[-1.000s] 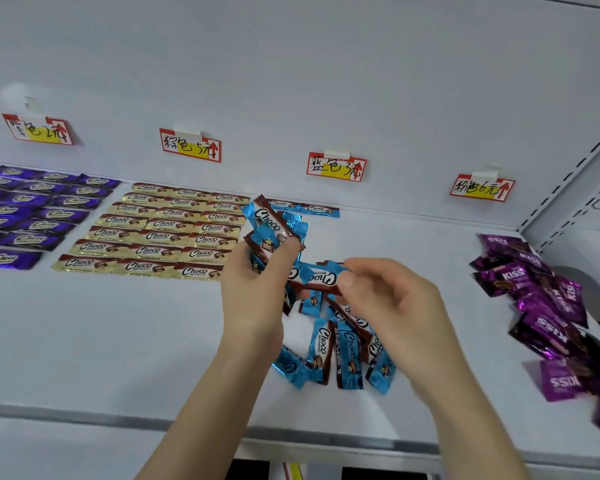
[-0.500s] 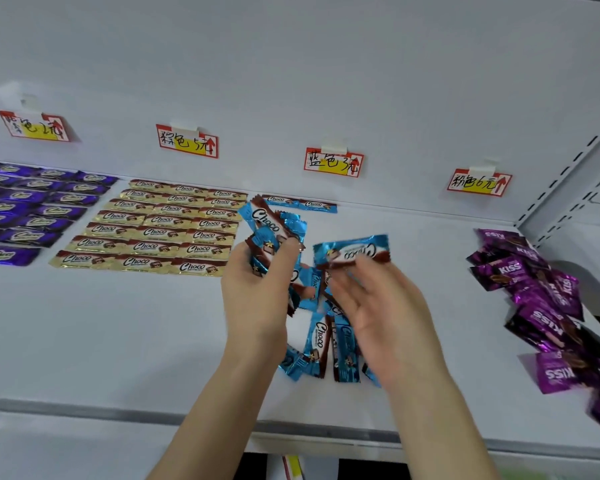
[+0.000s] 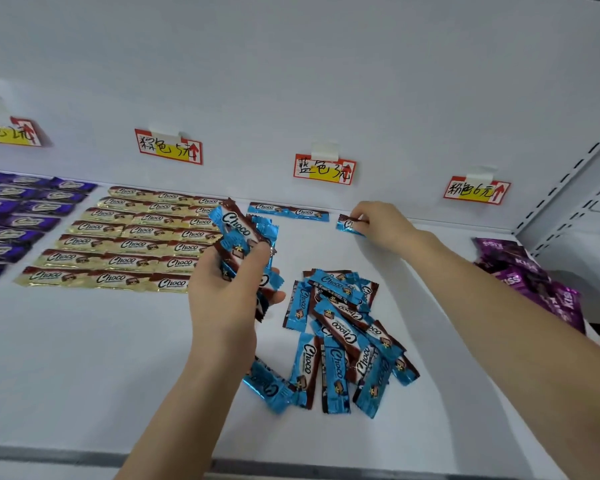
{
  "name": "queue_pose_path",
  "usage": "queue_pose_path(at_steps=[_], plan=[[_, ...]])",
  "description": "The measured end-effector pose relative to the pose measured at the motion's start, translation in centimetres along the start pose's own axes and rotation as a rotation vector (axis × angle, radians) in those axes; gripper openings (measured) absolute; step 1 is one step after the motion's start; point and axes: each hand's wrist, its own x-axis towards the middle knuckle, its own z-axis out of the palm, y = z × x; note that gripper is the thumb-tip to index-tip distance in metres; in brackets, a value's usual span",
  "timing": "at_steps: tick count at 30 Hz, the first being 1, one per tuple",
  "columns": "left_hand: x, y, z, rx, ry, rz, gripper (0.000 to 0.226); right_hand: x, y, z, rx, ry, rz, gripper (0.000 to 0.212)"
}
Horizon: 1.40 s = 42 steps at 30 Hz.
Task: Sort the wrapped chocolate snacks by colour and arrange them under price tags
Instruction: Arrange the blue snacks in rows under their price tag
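Observation:
My left hand [image 3: 227,292] grips a bunch of blue Choco bars [image 3: 239,233] above the white shelf [image 3: 84,358]. My right hand [image 3: 381,225] reaches to the back of the shelf and pinches one blue bar [image 3: 347,225], low against the shelf under the blue price tag [image 3: 324,169]. Two blue bars [image 3: 288,211] lie in a row just left of it. A loose pile of blue bars [image 3: 340,341] lies between my arms.
Gold bars [image 3: 129,237] lie in neat rows under the second tag [image 3: 168,147]; dark purple bars [image 3: 11,216] lie at far left under another tag [image 3: 11,132]. Magenta Kiss packs [image 3: 530,278] are heaped at right under the fourth tag [image 3: 475,190]. A slotted upright [image 3: 568,181] stands at right.
My right hand has carried one blue bar from near the left hand's bunch away to the back of the shelf, right of the two laid bars. The left hand has stayed put.

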Motion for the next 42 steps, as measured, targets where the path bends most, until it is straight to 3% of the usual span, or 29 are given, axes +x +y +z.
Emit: queue_pose_path(at_steps=[5,11,31,33,36,39,42], plan=[[0.4,0.1,0.1,0.011,-0.006,0.001,0.008,-1.9,-0.9,1.1,-0.084,0.256,-0.004,0.031],[0.6,0.1,0.3,0.003,-0.009,-0.014,0.009,-2.8,-1.5,2.7,-0.037,0.169,-0.024,0.036],[0.9,-0.4,-0.2,0.021,-0.037,-0.079,0.009,-2.0,-1.0,4.0,0.059,0.282,-0.079,0.040],[0.8,-0.3,-0.4,0.035,-0.075,-0.091,0.011,-2.9,-1.8,3.3,0.166,0.361,-0.083,0.038],[0.7,-0.1,-0.6,0.080,-0.140,-0.100,0.015,-5.3,-4.5,1.3,0.570,0.456,-0.089,0.024],[0.4,0.1,-0.6,0.111,-0.212,-0.096,0.015,-8.7,-8.0,-1.3,0.937,0.196,-0.191,0.012],[-0.4,0.2,-0.5,0.129,-0.295,-0.099,0.015,-11.1,-10.3,-2.3,0.951,0.067,-0.275,0.008]])
